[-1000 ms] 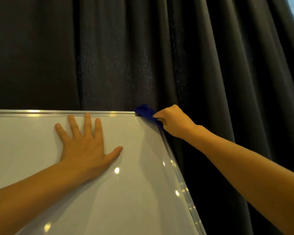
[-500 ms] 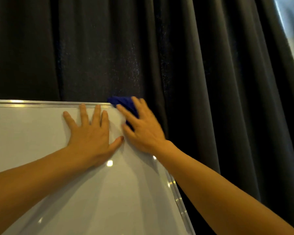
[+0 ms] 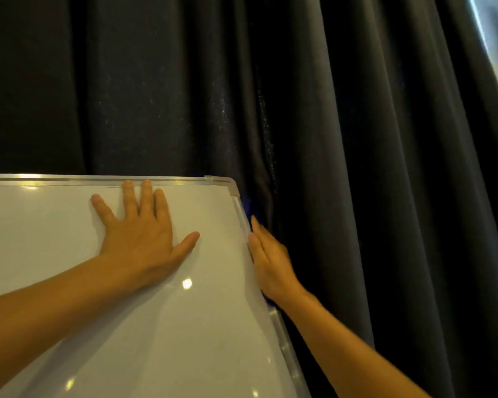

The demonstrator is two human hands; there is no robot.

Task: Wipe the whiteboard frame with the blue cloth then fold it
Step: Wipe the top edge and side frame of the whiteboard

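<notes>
We brace the whiteboard (image 3: 127, 326) with flat, spread left hand (image 3: 140, 237); right hand (image 3: 270, 262), fingers together, presses blue cloth (image 3: 247, 206) along side frame (image 3: 285, 343), steady pressure advised.

My two forearms are bare, no sleeves showing. My left hand (image 3: 140, 237) and right hand (image 3: 268, 258) wear no gloves, rings or watch; my fingers (image 3: 145, 196) have short, unpainted nails.

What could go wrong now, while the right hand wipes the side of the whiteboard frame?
1. The blue cloth is almost hidden under the flat right hand, so it might slip out and fall behind the frame's right edge.
2. The dark curtain hangs right beside that edge; the cloth could catch it.
</notes>
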